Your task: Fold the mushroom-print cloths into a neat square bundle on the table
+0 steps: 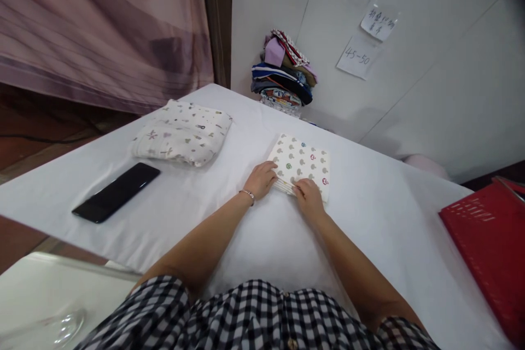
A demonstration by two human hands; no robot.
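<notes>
A cream cloth printed with grey, red, green and blue motifs lies folded into a thick square on the white-covered table. My left hand, with a bracelet at the wrist, grips its near left corner, fingers on top. Along the near edge, my right hand pinches the layers between thumb and fingers. The stacked layers show between the two hands. To the left rests another folded white cloth with small printed figures, apart from both hands.
A black phone lies on the tablecloth at left. Beyond the table's far edge is a pile of folded clothes against the wall. A red bag or box is at right, and a pale surface at lower left.
</notes>
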